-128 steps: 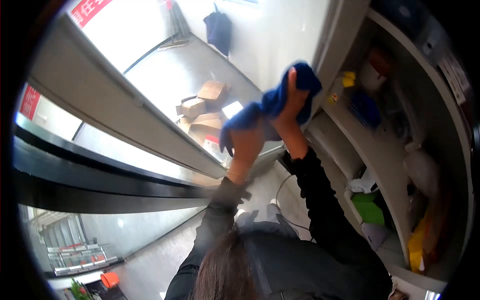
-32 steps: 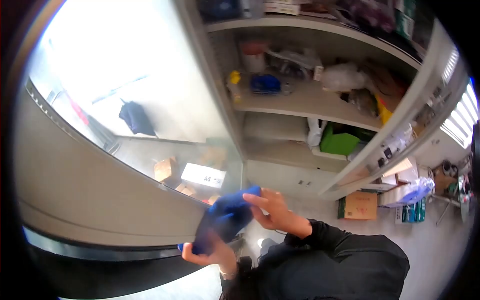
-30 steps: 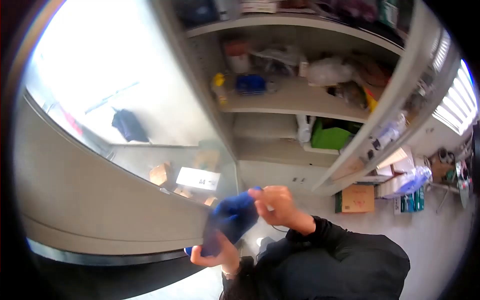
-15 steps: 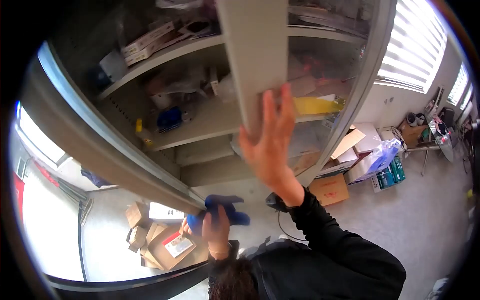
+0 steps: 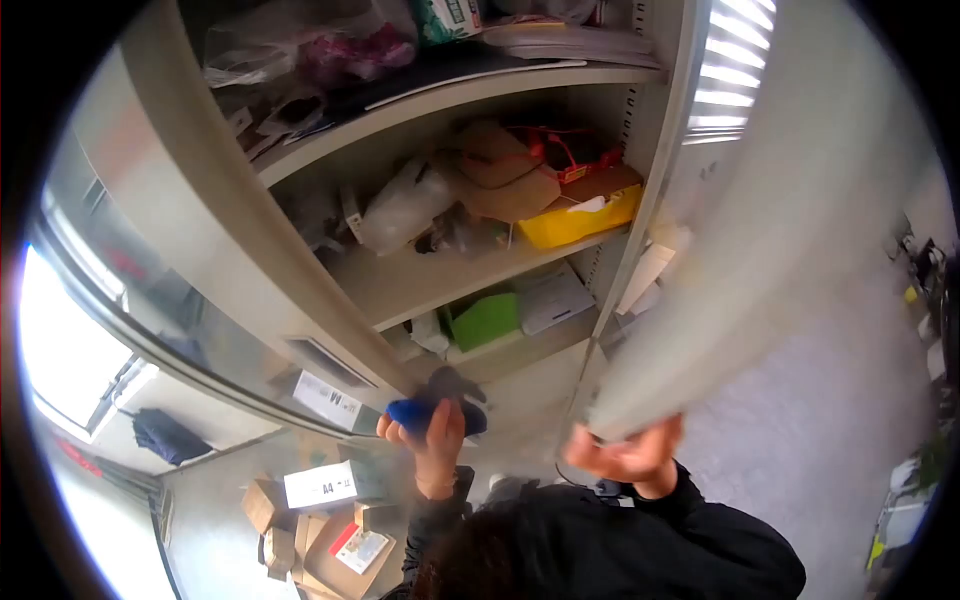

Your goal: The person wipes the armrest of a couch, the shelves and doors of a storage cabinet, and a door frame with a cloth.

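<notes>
My left hand is closed around a blue and dark glove, bunched up beside the edge of the left cabinet door. On the right, my right hand has its fingers curled round the edge of the right cabinet door, which is smeared by motion and stands swung outward. Between the doors is the open cabinet, with a yellow box, brown cardboard and a plastic-wrapped item on its middle shelf. A green box sits lower down.
Bags and papers lie on the upper shelf. Below at left, a white A4 box and open cardboard boxes stand on the floor. A dark folded umbrella-like item hangs near the window.
The right door has swung outward to the right, uncovering the shelves. My right hand moved down and right with it, from flat against the door to curled round its edge. The left still grips the glove.
</notes>
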`<state>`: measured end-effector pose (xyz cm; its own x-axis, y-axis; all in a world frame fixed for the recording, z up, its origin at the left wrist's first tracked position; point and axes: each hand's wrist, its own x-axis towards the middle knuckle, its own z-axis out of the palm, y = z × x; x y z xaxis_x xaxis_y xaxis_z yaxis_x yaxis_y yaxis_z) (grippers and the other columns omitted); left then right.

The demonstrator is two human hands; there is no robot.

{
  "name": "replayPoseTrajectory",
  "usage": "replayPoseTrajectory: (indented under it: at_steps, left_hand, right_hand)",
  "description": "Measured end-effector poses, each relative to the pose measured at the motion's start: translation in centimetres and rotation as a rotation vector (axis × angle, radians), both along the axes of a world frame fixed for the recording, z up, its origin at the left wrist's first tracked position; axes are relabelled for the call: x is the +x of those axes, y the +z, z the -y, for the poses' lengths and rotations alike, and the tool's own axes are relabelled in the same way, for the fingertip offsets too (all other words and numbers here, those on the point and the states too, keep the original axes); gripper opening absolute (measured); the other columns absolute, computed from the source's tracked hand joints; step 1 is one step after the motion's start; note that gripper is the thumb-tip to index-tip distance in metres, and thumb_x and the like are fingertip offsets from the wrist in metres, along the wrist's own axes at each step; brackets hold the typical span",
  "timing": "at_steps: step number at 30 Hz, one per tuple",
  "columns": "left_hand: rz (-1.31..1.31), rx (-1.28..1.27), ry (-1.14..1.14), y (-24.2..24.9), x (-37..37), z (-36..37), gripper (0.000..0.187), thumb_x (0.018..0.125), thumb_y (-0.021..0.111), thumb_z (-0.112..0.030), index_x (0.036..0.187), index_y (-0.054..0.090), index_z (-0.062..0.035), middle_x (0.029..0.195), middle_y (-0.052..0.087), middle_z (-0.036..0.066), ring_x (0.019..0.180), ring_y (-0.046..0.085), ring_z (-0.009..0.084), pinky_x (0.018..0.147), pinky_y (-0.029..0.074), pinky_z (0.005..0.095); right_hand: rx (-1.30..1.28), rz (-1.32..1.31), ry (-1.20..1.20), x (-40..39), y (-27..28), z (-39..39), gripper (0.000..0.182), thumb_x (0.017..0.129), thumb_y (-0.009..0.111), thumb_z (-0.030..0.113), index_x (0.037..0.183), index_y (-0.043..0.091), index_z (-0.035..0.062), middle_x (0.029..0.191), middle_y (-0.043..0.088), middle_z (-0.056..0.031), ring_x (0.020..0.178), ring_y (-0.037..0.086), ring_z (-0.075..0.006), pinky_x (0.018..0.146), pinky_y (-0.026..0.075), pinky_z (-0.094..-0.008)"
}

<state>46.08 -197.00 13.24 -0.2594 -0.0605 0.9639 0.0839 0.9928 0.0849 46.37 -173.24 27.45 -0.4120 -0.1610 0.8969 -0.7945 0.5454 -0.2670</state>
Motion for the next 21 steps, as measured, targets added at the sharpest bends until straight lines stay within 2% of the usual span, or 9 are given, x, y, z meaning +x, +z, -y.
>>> replayPoseTrajectory:
  at_steps: [1,2,4,5,7,11,14,18,21]
  left_hand:
    - [0.131,0.007,-0.019,-0.7,0.3,0.7,0.048,0.067,0.077,-0.010,0.105,0.054,-0.0265,0.109,0.040,0.008,0.097,0.038,0.0310,0.082,0.034,0.0460]
    - [-0.037,-0.014,-0.096,1.2,-1.0,0.2,0.045,0.068,0.075,-0.005,0.102,0.054,-0.0252,0.107,0.042,0.011,0.095,0.040,0.0323,0.081,0.036,0.0479]
    - [-0.075,0.008,-0.147,1.4,-3.2,0.2,0.044,0.069,0.074,-0.003,0.101,0.054,-0.0242,0.106,0.043,0.012,0.094,0.041,0.0329,0.080,0.037,0.0486]
    - [-0.061,0.040,-0.174,1.2,-3.3,-0.2,0.043,0.069,0.073,0.000,0.101,0.053,-0.0232,0.105,0.043,0.013,0.094,0.042,0.0336,0.079,0.038,0.0493]
    - [-0.067,0.070,-0.262,1.7,-3.2,-1.6,0.040,0.070,0.073,0.002,0.099,0.054,-0.0191,0.101,0.047,0.014,0.091,0.044,0.0343,0.078,0.038,0.0486]
    - [-0.194,0.194,-0.444,4.4,-6.0,-4.9,0.034,0.072,0.073,0.006,0.096,0.055,-0.0103,0.093,0.053,0.016,0.083,0.048,0.0345,0.072,0.039,0.0457]
    - [-0.080,0.038,-0.617,4.0,-4.9,-5.5,0.038,0.073,0.073,0.006,0.102,0.055,-0.0125,0.096,0.054,0.017,0.087,0.049,0.0345,0.073,0.040,0.0474]
    - [-0.064,0.075,-0.818,4.6,-5.3,-10.3,0.038,0.074,0.072,0.007,0.101,0.055,-0.0127,0.098,0.053,0.017,0.089,0.049,0.0350,0.072,0.042,0.0457]
    - [-0.105,0.075,-0.861,6.9,-5.5,-14.9,0.038,0.073,0.072,0.008,0.100,0.055,-0.0117,0.099,0.052,0.018,0.088,0.050,0.0360,0.070,0.043,0.0446]
  right_hand:
    - [0.148,0.005,-0.135,1.5,-1.0,-2.1,0.070,0.070,0.063,0.024,0.126,0.038,-0.0100,0.112,0.055,-0.0275,0.091,0.060,-0.0374,0.080,0.050,-0.0449]
    - [0.046,-0.387,-0.262,1.0,-3.5,-3.0,0.067,0.072,0.060,0.023,0.126,0.038,-0.0106,0.110,0.055,-0.0275,0.090,0.060,-0.0359,0.080,0.050,-0.0450]
    - [0.007,-0.254,-0.348,2.5,-3.8,-5.8,0.070,0.074,0.060,0.024,0.129,0.033,-0.0104,0.114,0.053,-0.0289,0.096,0.058,-0.0369,0.083,0.049,-0.0469]
    - [-0.017,-0.399,-0.468,2.5,-4.6,-7.3,0.068,0.076,0.062,0.025,0.128,0.038,-0.0117,0.113,0.055,-0.0271,0.098,0.058,-0.0346,0.085,0.048,-0.0441]
    - [-0.257,-0.101,-0.548,4.6,-1.8,-8.3,0.052,0.083,0.061,0.020,0.123,0.048,-0.0116,0.105,0.060,-0.0174,0.093,0.057,-0.0213,0.082,0.045,-0.0323]
    - [-0.702,-0.097,-0.601,3.2,-0.2,-10.6,0.031,0.095,0.054,0.017,0.114,0.054,-0.0071,0.085,0.056,-0.0011,0.075,0.046,-0.0064,0.066,0.036,-0.0202]
    - [-0.794,-0.016,-0.728,5.3,-1.7,-11.7,0.023,0.098,0.051,0.022,0.097,0.055,-0.0008,0.075,0.042,0.0058,0.069,0.035,-0.0032,0.060,0.029,-0.0190]
    - [-0.879,-0.023,-0.751,4.2,-1.6,-15.7,0.019,0.098,0.050,0.019,0.097,0.054,0.0004,0.080,0.047,0.0059,0.071,0.038,-0.0020,0.061,0.034,-0.0182]
    - [-0.899,-0.035,-0.648,2.3,1.3,-18.8,0.027,0.098,0.050,0.028,0.086,0.047,0.0040,0.074,0.035,0.0073,0.070,0.032,-0.0037,0.062,0.028,-0.0189]
